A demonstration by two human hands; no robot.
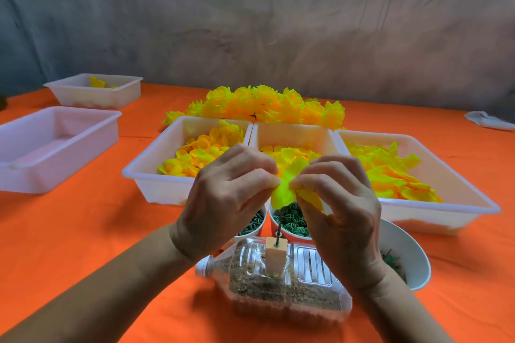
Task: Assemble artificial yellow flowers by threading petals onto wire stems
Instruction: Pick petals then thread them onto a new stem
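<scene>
Both hands meet at the centre of the view, each grip pinched on the yellow petals (287, 181) — the left hand (223, 198) from 9 o'clock, the right hand (340, 211) from 3 o'clock, fingers curled around the soft, cupped, glossy pieces. Directly beneath the petals a thin dark wire stem (279, 224) runs down at 6 o'clock into a small pale block (274, 256) seated on a clear ribbed plastic bottle (278, 284) lying on its side, filled with sandy grit. Behind the hands, two cups of green parts (289, 221) are partly hidden. At 12 o'clock stand three white plastic trays (150, 175) of loose petals, with finished flowers (264, 104) heaped beyond them. At 9 and 10 o'clock sit two more trays (55, 147) on the orange-covered bench (97, 231) — smooth cloth.
</scene>
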